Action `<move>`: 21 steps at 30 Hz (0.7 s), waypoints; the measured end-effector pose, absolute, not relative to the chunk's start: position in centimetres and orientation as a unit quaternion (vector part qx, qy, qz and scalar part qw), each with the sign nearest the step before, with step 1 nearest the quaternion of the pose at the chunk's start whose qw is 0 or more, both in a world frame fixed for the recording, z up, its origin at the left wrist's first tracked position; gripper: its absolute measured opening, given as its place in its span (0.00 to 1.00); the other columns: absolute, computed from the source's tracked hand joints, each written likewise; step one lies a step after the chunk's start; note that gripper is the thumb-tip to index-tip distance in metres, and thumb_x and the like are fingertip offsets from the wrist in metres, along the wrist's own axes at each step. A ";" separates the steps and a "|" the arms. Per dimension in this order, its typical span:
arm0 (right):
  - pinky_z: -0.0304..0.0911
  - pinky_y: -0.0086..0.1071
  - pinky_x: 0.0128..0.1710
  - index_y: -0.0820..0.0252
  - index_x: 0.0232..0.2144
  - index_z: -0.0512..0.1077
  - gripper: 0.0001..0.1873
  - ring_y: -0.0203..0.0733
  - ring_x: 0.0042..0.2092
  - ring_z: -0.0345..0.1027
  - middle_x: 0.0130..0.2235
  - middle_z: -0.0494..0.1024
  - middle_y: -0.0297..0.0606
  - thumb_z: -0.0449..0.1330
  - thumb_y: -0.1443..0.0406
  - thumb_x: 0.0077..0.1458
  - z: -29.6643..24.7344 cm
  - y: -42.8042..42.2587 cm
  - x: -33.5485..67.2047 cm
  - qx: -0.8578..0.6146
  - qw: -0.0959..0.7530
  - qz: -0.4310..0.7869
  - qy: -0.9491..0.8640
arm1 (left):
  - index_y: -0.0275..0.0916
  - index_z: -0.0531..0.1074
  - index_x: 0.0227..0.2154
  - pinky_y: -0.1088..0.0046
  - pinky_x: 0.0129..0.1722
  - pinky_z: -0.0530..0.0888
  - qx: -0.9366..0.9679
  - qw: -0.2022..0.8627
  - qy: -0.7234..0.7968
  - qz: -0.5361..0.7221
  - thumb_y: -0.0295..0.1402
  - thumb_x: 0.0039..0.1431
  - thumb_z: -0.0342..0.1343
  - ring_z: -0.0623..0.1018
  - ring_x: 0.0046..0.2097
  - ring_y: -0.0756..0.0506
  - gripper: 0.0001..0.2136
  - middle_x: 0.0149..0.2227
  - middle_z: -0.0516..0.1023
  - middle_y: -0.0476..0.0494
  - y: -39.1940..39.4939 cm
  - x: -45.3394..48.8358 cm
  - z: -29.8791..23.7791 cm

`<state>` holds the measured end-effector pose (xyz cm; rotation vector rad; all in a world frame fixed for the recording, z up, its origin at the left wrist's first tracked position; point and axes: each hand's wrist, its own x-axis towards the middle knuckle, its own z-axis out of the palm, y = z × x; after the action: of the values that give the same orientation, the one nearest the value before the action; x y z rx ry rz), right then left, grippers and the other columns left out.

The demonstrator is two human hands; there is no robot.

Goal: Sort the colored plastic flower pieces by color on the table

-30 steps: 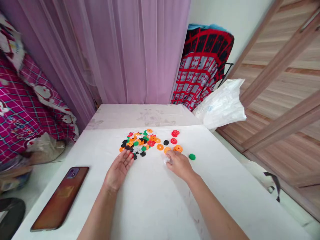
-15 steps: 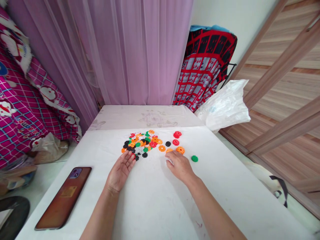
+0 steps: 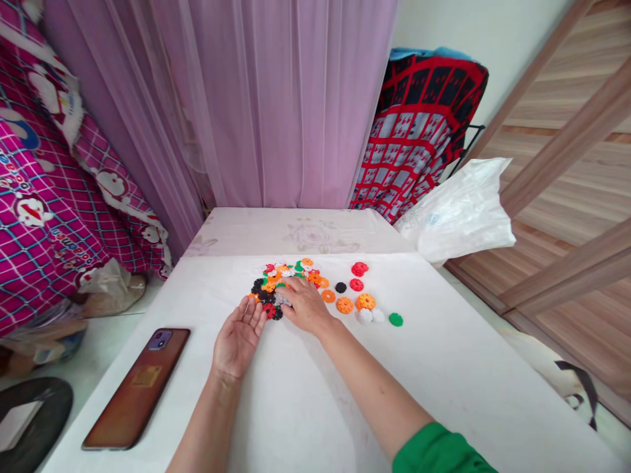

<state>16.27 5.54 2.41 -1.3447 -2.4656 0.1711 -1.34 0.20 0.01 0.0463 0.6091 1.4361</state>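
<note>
A heap of small plastic gear-shaped discs (image 3: 280,279) in orange, red, green, black and white lies on the white table (image 3: 444,368). My right hand (image 3: 305,303) rests palm down on the near right side of the heap, fingers bent over the pieces; what they touch is hidden. My left hand (image 3: 239,335) lies palm up just below the heap's left edge, fingers spread, empty. To the right, several discs sit apart: red ones (image 3: 359,269), a black one (image 3: 340,287), orange ones (image 3: 365,301), white ones (image 3: 371,316) and a green one (image 3: 395,319).
A phone (image 3: 138,387) lies face down near the table's left front edge. A white plastic bag (image 3: 458,213) sits at the back right corner. Purple curtains (image 3: 276,98) hang behind, patterned bedding (image 3: 54,190) left, a red checked cloth (image 3: 419,131) right.
My right hand has moved left from the separate discs onto the heap, leaving white discs beside the orange ones. My left hand stays palm up. The camera shifted slightly.
</note>
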 end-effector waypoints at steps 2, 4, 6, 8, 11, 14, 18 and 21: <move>0.50 0.45 0.58 0.51 0.55 0.67 0.23 0.49 0.62 0.50 0.63 0.60 0.40 0.57 0.61 0.56 2.2 6.6 15.1 -0.475 0.140 0.058 -0.867 | 0.38 0.76 0.40 0.67 0.45 0.77 0.024 0.713 0.270 0.647 0.26 0.63 0.46 0.81 0.42 0.47 0.13 0.40 0.82 0.44 0.2 -1.4 -0.1; 0.49 0.48 0.58 0.50 0.57 0.66 0.25 0.51 0.63 0.49 0.63 0.60 0.41 0.58 0.58 0.57 2.1 7.4 14.6 -0.493 0.104 0.070 -0.861 | 0.38 0.76 0.40 0.66 0.45 0.77 0.029 0.716 0.266 0.645 0.26 0.62 0.47 0.81 0.42 0.47 0.12 0.40 0.82 0.44 0.2 -1.3 -0.2; 0.51 0.48 0.58 0.50 0.57 0.65 0.25 0.51 0.62 0.51 0.62 0.63 0.41 0.57 0.56 0.57 1.9 7.8 14.8 -0.509 0.084 0.083 -0.853 | 0.38 0.76 0.40 0.66 0.46 0.76 0.031 0.717 0.264 0.644 0.26 0.61 0.48 0.81 0.42 0.47 0.12 0.40 0.82 0.44 0.1 -1.3 -0.2; 0.53 0.46 0.57 0.51 0.57 0.66 0.25 0.50 0.60 0.54 0.60 0.65 0.41 0.57 0.55 0.57 1.7 7.6 15.5 -0.520 0.089 0.086 -0.845 | 0.38 0.76 0.40 0.66 0.46 0.76 0.030 0.715 0.269 0.644 0.26 0.61 0.48 0.81 0.42 0.47 0.12 0.40 0.82 0.44 0.1 -1.2 -0.1; 0.54 0.44 0.57 0.53 0.54 0.68 0.22 0.49 0.60 0.56 0.59 0.66 0.43 0.57 0.57 0.58 1.1 6.1 16.2 -0.549 0.117 0.072 -0.824 | 0.38 0.76 0.40 0.66 0.46 0.76 0.027 0.713 0.281 0.642 0.27 0.62 0.48 0.81 0.42 0.47 0.12 0.39 0.82 0.45 0.2 -1.0 -0.1; 0.53 0.46 0.58 0.57 0.53 0.69 0.22 0.52 0.61 0.54 0.60 0.65 0.47 0.56 0.58 0.58 -0.2 3.5 15.6 -0.589 0.156 0.053 -0.791 | 0.39 0.77 0.40 0.65 0.48 0.75 0.037 0.717 0.275 0.639 0.27 0.61 0.49 0.80 0.42 0.47 0.11 0.39 0.82 0.45 0.3 -1.1 -0.4; 0.51 0.50 0.59 0.59 0.57 0.67 0.25 0.55 0.63 0.51 0.62 0.63 0.51 0.56 0.59 0.58 -2.0 -0.2 13.9 -0.609 0.204 0.043 -0.765 | 0.39 0.77 0.40 0.66 0.50 0.74 0.054 0.725 0.253 0.638 0.28 0.61 0.49 0.80 0.44 0.48 0.11 0.41 0.82 0.44 0.4 -1.4 -1.0; 0.50 0.51 0.59 0.60 0.57 0.66 0.26 0.56 0.63 0.52 0.62 0.62 0.52 0.56 0.58 0.57 -2.5 -2.2 13.8 -0.611 0.214 0.043 -0.761 | 0.39 0.77 0.40 0.66 0.50 0.74 0.047 0.722 0.253 0.642 0.28 0.61 0.49 0.79 0.46 0.47 0.12 0.42 0.82 0.44 0.4 -1.5 -1.0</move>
<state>13.77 -2.19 -2.45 -1.6951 -2.1106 0.1202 -1.53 0.38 -0.99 0.1041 0.5589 1.4171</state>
